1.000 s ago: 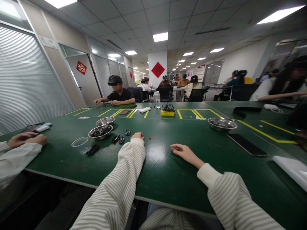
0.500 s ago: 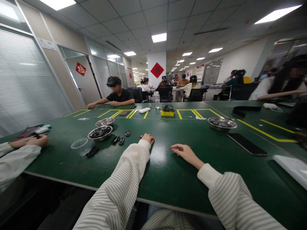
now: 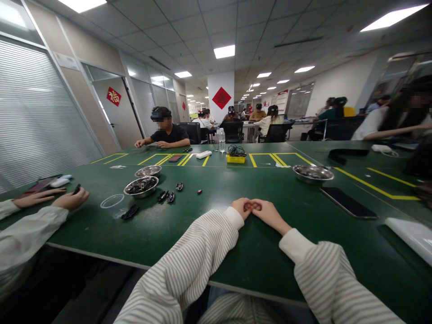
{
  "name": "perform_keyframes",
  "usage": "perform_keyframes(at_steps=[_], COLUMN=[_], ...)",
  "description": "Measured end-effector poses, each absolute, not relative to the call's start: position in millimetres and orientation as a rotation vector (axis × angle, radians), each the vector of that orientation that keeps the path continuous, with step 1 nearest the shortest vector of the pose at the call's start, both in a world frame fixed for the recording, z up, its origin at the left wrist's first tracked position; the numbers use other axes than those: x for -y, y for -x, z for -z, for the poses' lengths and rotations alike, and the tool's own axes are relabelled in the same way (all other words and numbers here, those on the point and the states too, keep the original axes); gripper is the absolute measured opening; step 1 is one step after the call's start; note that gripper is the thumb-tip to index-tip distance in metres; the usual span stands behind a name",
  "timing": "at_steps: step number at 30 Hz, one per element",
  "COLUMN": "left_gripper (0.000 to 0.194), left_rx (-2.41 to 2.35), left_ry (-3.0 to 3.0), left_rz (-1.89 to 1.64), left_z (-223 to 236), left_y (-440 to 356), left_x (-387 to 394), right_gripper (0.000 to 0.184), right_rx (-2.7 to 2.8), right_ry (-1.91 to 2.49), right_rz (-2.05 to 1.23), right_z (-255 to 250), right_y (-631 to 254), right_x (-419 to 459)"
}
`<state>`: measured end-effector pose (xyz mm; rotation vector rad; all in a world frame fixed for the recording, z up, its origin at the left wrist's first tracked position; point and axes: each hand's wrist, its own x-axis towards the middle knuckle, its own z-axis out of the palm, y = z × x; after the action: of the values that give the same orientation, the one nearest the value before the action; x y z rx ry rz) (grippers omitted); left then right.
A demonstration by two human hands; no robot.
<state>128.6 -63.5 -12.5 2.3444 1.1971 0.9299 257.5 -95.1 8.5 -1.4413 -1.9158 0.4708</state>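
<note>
My left hand [image 3: 240, 207] and my right hand [image 3: 268, 213] meet fingertip to fingertip just above the green table [image 3: 256, 256]. Both have curled, closed fingers. A bit of a small red part [image 3: 249, 208] shows between them; the fingers cover most of it, so its kind is unclear. Further left on the table lies a small red-and-black piece [image 3: 199, 192], apart from both hands. Beyond it are several black plastic pieces [image 3: 170, 197], and behind them stands a metal bowl [image 3: 141, 194] heaped with dark parts.
A clear plastic cup [image 3: 113, 206] lies at left, near a co-worker's hands [image 3: 72, 199]. To the right are a metal bowl [image 3: 312, 181], a black phone [image 3: 348, 202] and a white object [image 3: 410, 236]. A yellow basket of cables [image 3: 236, 159] and a bottle [image 3: 222, 140] stand further back.
My left hand has moved right and nearer, meeting my right hand, with a bit of red now between the fingers. The red-and-black piece it had covered is now exposed.
</note>
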Motion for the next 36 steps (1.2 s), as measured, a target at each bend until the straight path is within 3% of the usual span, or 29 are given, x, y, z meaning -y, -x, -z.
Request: perform_keyframes(at_steps=[9,14,17,21,23,28,36], left_gripper=[0.023,0.040,0.043,0.033,0.026,0.019,0.016], left_rx=[-1.249,-1.195,-1.538,-2.260,-2.332,-2.149,-1.400], left_ry=[-2.441,-2.679,-2.701,-2.232,-2.104,-2.167,-2.486], left_rz=[-0.742,-0.651,-0.724,-0.739,-0.687,-0.600,-0.726], left_z=[13,2,-7,-10,-8,-2,10], left_y=[-124,-105,-74,-19,3,15,-61], left_x=[57,51,40,19,9,-4,37], right_gripper=[0.031,0.031,0.024,0.019,0.018,0.017,0.021], right_rx=[1.986,2.052,2.110,2.142,2.138,2.102,1.853], right_ry=[1.479,1.407,1.385,1.362,1.351,1.318,1.293], right_rz=[-0.455,-0.372,-0.298,-0.260,-0.269,-0.308,-0.500], right_z=[-4,-1,-1,1,2,1,-5], right_y=[-262,-263,-263,-264,-264,-262,-256], right_x=[91,92,94,94,94,95,99])
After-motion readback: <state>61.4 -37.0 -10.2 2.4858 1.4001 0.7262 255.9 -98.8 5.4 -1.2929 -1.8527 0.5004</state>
